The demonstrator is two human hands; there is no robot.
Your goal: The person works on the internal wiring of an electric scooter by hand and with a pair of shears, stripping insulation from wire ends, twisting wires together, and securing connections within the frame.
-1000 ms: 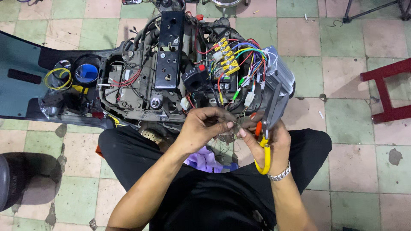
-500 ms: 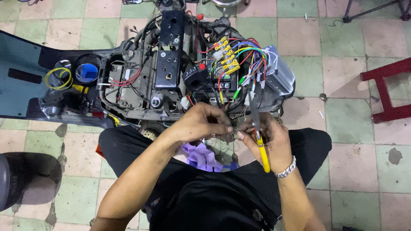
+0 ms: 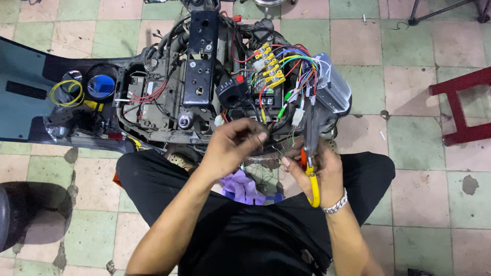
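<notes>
My left hand (image 3: 232,145) is pinched on thin dark wires (image 3: 266,149) that run out of the opened scooter body (image 3: 204,97). My right hand (image 3: 319,171) grips pliers with yellow and red handles (image 3: 310,171), jaws pointing up toward the bundle of coloured wires (image 3: 291,76) and yellow connectors (image 3: 270,64). Both hands sit close together just below the wiring, over my lap. A silver bracelet (image 3: 336,203) is on my right wrist.
A grey finned controller box (image 3: 335,89) hangs at the scooter's right. A yellow wire coil (image 3: 66,92) and a blue cap (image 3: 101,85) lie at the left. A purple cloth (image 3: 243,186) rests on my lap. A red stool (image 3: 460,107) stands right, a dark tyre (image 3: 20,214) lower left.
The view has tightened on the scooter. My right hand turned the pliers from hanging downward to jaws pointing up. My left hand stayed pinched on the wires.
</notes>
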